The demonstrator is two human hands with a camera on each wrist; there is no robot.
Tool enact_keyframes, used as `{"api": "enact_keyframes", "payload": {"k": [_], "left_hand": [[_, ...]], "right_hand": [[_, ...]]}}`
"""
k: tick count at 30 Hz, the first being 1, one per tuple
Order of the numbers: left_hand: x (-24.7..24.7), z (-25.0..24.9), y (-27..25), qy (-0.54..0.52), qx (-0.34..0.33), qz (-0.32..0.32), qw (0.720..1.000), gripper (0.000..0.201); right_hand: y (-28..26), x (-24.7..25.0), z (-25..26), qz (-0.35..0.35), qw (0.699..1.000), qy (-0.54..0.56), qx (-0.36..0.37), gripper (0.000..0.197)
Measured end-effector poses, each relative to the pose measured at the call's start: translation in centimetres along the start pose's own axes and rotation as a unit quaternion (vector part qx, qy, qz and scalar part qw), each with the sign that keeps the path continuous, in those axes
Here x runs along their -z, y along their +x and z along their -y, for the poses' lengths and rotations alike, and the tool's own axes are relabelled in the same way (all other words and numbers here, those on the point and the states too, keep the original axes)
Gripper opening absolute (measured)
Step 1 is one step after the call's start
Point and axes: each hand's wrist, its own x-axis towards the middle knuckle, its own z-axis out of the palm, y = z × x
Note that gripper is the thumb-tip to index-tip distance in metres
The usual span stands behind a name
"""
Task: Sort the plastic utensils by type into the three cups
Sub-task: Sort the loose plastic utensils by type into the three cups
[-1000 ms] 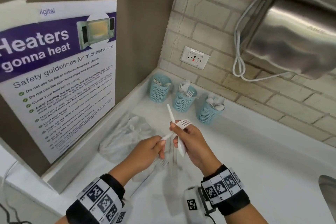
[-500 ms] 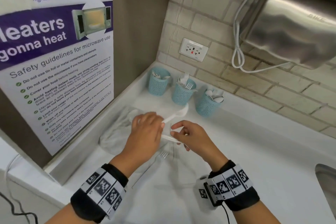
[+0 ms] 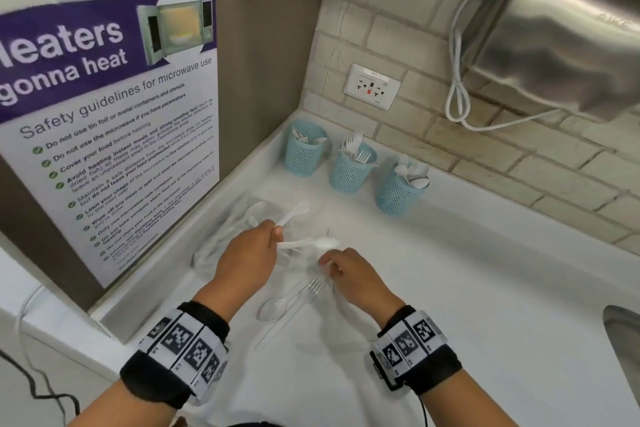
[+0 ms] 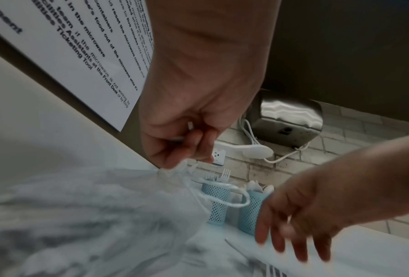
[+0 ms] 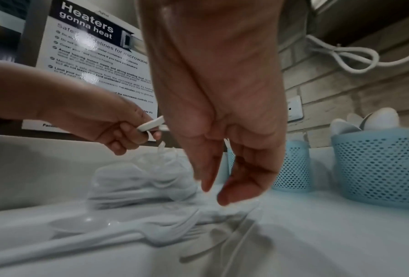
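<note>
White plastic spoons, two: the upper spoon [image 3: 294, 213] and lower spoon [image 3: 310, 243] are gripped by their handles in the left hand [image 3: 251, 253], bowls pointing away toward the cups, held above the counter. Right hand [image 3: 349, 274]: fingers loosely extended and pointing down, holding nothing, just over the loose pile.

On the white counter [image 3: 485, 305] between the wrists: a clear spoon [image 3: 275, 308] and a clear fork [image 3: 304, 291] lying side by side, with further utensils blurred. A crumpled clear plastic bag [image 3: 228, 236] lies under the left hand.

Teal mesh cups, three, in a row along the brick wall:
- left cup [image 3: 304, 149]: white utensils, type not clear;
- middle cup [image 3: 351, 168]: forks, tines up;
- right cup [image 3: 398, 194]: spoons, bowls up.

Boundaries: poster [image 3: 104, 114] on the left panel, a sink edge [image 3: 623, 329] at lower right. Open counter lies between the pile and the cups, and to the right.
</note>
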Motion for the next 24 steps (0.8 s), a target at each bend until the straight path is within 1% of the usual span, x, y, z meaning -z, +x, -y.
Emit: {"api": "enact_keyframes", "payload": {"k": [2,5,6,8,10,12,13,14,15,16,18,19,20,21,22,23,24], "left_hand": [[0.2,-0.1,0.1,-0.029,0.005,0.002,1.000,0.033],[0.4,-0.5,0.4,-0.043,-0.007,-0.004,0.999,0.032],[0.4,-0.5,0.5,-0.044,-0.011,-0.003,0.999,0.032],[0.3,-0.4,0.5,-0.043,-0.014,0.003,0.999,0.031],[0.2,-0.3,0.4,-0.039,-0.012,0.007,0.999,0.030],[0.2,0.0,0.5,-0.042,-0.007,0.005,0.999,0.030],[0.2,0.0,0.6,-0.048,-0.003,0.004,0.999,0.030],[0.3,0.1,0.6,-0.057,0.002,0.002,0.998,0.030],[0.3,0.1,0.7,-0.065,0.007,-0.002,0.998,0.031],[0.3,0.2,0.8,-0.072,0.011,-0.007,0.997,0.031],[0.2,0.1,0.8,-0.078,0.013,-0.014,0.997,0.031],[0.1,0.0,0.8,-0.077,0.012,-0.014,0.997,0.032],[-0.1,0.0,0.8,-0.077,0.011,-0.013,0.997,0.033],[-0.2,-0.1,0.8,-0.077,0.011,-0.011,0.997,0.034],[-0.4,0.0,0.8,-0.078,0.009,-0.010,0.997,0.034],[-0.5,0.0,0.8,-0.079,0.008,-0.010,0.997,0.034],[-0.5,0.1,0.9,-0.080,0.008,-0.010,0.997,0.034]], "right_hand": [[0.0,-0.4,0.0,0.036,0.998,-0.048,-0.010,0.026],[0.2,-1.6,0.6,0.060,0.992,-0.108,-0.023,0.047],[0.3,-2.0,0.8,0.056,0.990,-0.127,-0.021,0.049],[0.6,-2.6,1.0,0.042,0.990,-0.134,-0.016,0.046],[0.8,-2.4,0.9,0.042,0.993,-0.112,-0.010,0.034],[0.8,-2.0,0.5,0.038,0.998,-0.049,-0.006,0.015],[0.9,-1.7,0.2,0.037,0.999,-0.001,-0.012,0.013],[0.9,-1.3,0.0,0.036,0.997,0.062,-0.021,0.015],[1.0,-0.8,-0.2,0.039,0.988,0.145,-0.032,0.016],[0.9,-0.3,-0.3,0.044,0.969,0.241,-0.038,0.016],[0.7,0.7,-0.2,0.055,0.908,0.415,-0.037,0.014],[0.7,1.1,-0.1,0.050,0.879,0.472,-0.034,0.013],[0.6,1.5,0.2,0.041,0.858,0.511,-0.027,0.012],[0.6,1.5,0.5,0.029,0.847,0.531,-0.021,0.010],[0.5,1.4,0.9,0.017,0.844,0.536,-0.018,0.008],[0.5,1.2,1.3,0.011,0.850,0.527,-0.022,0.008],[0.5,0.7,1.6,0.010,0.863,0.504,-0.031,0.010]]}}
